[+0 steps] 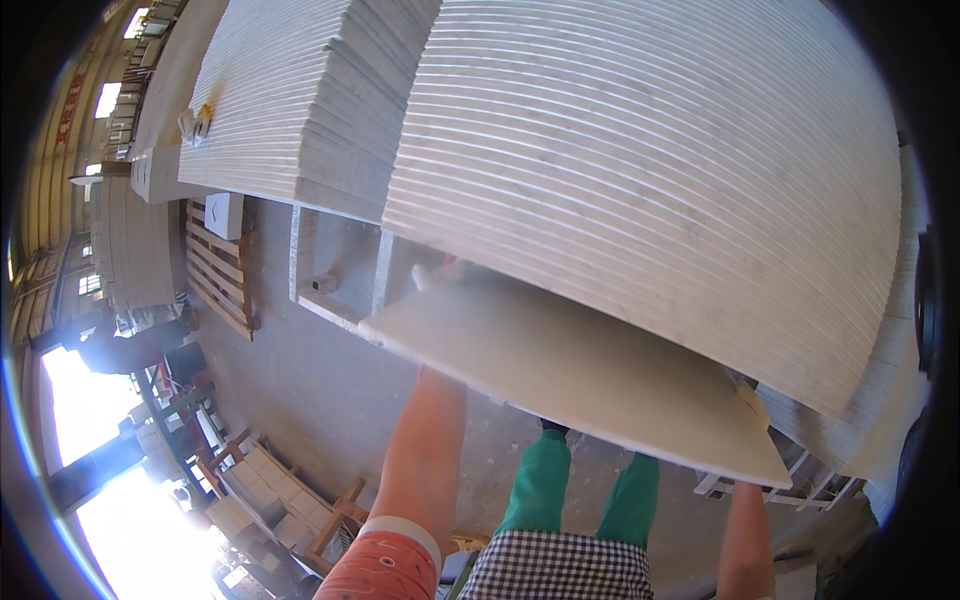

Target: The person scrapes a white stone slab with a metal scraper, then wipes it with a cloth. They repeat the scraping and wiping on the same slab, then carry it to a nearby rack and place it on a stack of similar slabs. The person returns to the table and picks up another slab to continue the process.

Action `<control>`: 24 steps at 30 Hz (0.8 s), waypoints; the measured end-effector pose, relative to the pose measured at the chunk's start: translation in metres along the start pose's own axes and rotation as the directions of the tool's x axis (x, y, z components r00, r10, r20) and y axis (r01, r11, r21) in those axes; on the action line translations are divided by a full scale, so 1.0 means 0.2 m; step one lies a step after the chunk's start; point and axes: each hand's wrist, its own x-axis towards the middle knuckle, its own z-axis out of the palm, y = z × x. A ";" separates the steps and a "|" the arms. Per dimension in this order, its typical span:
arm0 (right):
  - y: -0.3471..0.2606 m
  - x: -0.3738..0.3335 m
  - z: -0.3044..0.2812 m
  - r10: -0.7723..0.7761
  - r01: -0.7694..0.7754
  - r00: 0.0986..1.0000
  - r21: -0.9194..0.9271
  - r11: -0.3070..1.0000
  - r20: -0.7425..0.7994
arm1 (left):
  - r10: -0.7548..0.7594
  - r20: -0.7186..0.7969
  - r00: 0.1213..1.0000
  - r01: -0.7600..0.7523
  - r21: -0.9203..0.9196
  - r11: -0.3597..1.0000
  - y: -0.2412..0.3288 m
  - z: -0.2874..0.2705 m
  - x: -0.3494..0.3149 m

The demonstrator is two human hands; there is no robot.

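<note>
A large pale flat board [560, 370] is tilted between my two arms, just below the near edge of a tall stack of boards [640, 190]. My left forearm runs under its left part. Beyond the far edge there, a whitish and red patch, seemingly the gloved fingers of my left hand [432, 275], shows beside the board. At the right end my right forearm passes beneath the near corner, and a yellowish patch like the glove of my right hand [752, 404] shows at the board's edge. Both hands support the board; most of their fingers are hidden by it.
A second stack of boards [265, 110] stands at the left on a pale frame [335, 312], with small white and orange items on it. Farther left are a wooden pallet [217, 270] and a white box [224, 215]. A wooden rack [275, 490] of pale blocks stands lower left.
</note>
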 end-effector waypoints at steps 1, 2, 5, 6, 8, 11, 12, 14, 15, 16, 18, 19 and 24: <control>0.00 -0.01 -0.02 -0.016 0.016 1.000 -0.009 1.000 0.007 | 0.002 0.001 1.000 -0.002 0.002 1.000 0.01 -0.01 0.00; -0.01 -0.03 -0.05 -0.039 0.039 0.999 -0.022 0.999 0.015 | 0.004 -0.002 1.000 -0.004 -0.005 1.000 0.02 -0.03 -0.02; -0.05 -0.15 -0.15 -0.072 0.080 0.995 -0.113 0.990 0.069 | -0.004 -0.040 0.999 0.003 -0.037 0.999 0.06 -0.18 -0.14; -0.08 -0.21 -0.19 -0.068 0.087 0.993 -0.207 0.974 0.100 | -0.009 -0.059 0.998 0.007 -0.044 0.999 0.06 -0.27 -0.20; -0.15 -0.32 -0.27 -0.163 0.191 0.978 -0.240 0.952 0.131 | -0.036 -0.105 0.994 0.026 -0.088 0.996 0.05 -0.51 -0.37; -0.34 -0.45 -0.38 -0.258 0.285 0.945 -0.116 0.952 0.200 | -0.160 -0.182 0.970 0.097 -0.315 0.944 -0.02 -0.99 -0.74; -0.43 -0.49 -0.42 -0.288 0.325 0.928 -0.138 0.936 0.234 | -0.209 -0.069 0.975 0.143 -0.523 0.840 -0.03 -1.19 -0.90; -0.61 -0.59 -0.52 -0.353 0.417 0.884 -0.174 0.892 0.307 | -0.088 -0.316 0.944 -0.134 -0.615 0.777 -0.08 -1.43 -1.22; -0.71 -0.64 -0.57 -0.385 0.464 0.858 -0.193 0.865 0.340 | 0.128 -0.300 0.945 -0.220 -0.294 0.930 -0.07 -1.60 -1.44; -0.80 -0.70 -0.63 -0.411 0.508 0.832 -0.212 0.835 0.372 | -0.017 -0.317 0.948 -0.147 -0.484 0.862 -0.05 -1.73 -1.65; -0.98 -0.82 -0.75 -0.465 0.597 0.770 -0.235 0.767 0.438 | -0.019 -0.637 0.771 -0.414 -0.524 0.745 -0.04 -1.84 -2.08; -1.07 -0.90 -0.81 -0.489 0.640 0.736 -0.245 0.728 0.469 | -0.113 -0.697 0.709 -0.417 -0.542 0.730 -0.06 -1.86 -2.32; -1.40 -1.27 -1.05 -0.561 0.806 0.560 -0.243 0.540 0.610 | -0.243 -0.837 0.490 -0.554 -0.515 0.654 -0.30 -1.96 -3.13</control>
